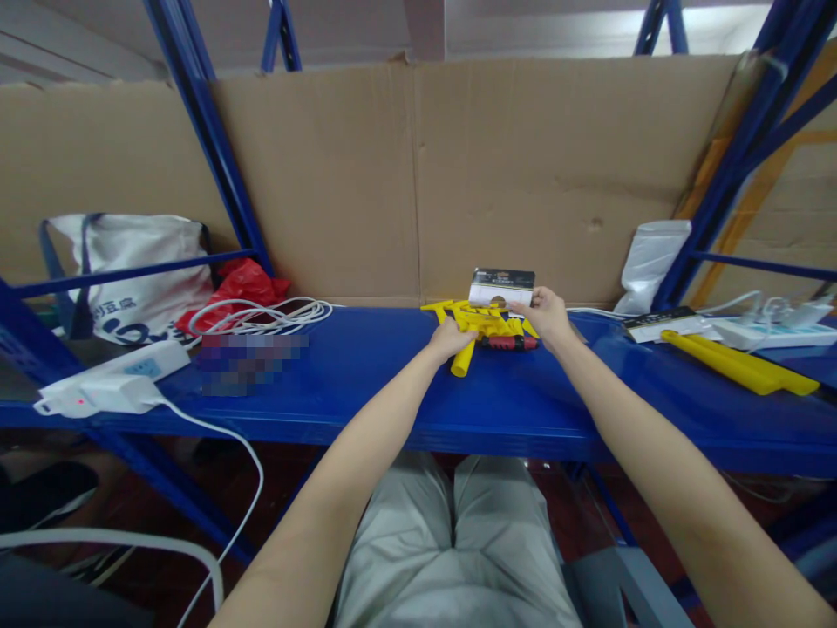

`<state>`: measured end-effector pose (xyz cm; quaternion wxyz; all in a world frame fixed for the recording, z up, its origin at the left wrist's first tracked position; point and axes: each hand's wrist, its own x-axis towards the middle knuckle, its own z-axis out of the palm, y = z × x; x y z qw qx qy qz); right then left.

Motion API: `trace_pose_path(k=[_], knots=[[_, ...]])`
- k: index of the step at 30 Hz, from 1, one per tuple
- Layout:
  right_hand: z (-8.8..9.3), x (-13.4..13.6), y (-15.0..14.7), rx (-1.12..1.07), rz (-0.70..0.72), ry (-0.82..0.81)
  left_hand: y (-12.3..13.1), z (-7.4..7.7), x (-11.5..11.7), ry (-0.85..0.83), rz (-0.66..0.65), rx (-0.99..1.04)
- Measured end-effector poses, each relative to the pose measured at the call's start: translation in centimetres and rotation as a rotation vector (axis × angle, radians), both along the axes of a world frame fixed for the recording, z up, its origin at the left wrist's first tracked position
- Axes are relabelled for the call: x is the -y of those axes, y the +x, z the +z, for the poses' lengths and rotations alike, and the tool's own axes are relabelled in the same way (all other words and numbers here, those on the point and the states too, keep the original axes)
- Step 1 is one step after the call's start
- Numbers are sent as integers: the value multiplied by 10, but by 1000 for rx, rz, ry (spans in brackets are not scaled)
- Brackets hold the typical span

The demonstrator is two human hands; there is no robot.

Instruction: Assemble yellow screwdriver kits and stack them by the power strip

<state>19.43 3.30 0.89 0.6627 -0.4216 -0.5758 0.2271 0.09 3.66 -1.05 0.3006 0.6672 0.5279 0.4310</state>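
My right hand (547,314) pinches the lower right edge of a black-and-white printed card (502,286), held up near the cardboard wall. Lower and to the left, my left hand (450,340) is closed around a yellow plastic tool (463,359) with a round handle pointing toward me. Several yellow plastic pieces (445,310) lie in a heap behind and beside that hand. A red-and-black handled tool (508,343) rests on the blue shelf (392,384) just under the card. The card and my fingers hide part of the heap.
On the left are a white power strip (118,379), a coiled white cable (275,316), a red plastic bag (239,283) and a white cloth bag (137,270). At right lie long yellow pieces (738,362), another card (663,323) and a second power strip (772,331). Cardboard (327,183) stands behind.
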Motion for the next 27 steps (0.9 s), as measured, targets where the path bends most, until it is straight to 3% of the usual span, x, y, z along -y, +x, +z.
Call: trace_pose_path(k=[4,8,13,18,27], knots=[[0,-1,-2,35,62,33,6,2,9,-83,-21,56],[1,-1,0,-6,44,75,8,8,8,-188,-53,331],[2,-2,3,-38,26,66,-1,20,1,-262,73,662],[2,0,3,-45,47,49,-13,30,-4,-176,284,986],[1,5,-5,19,181,-15,-24,35,-6,-153,354,1174]])
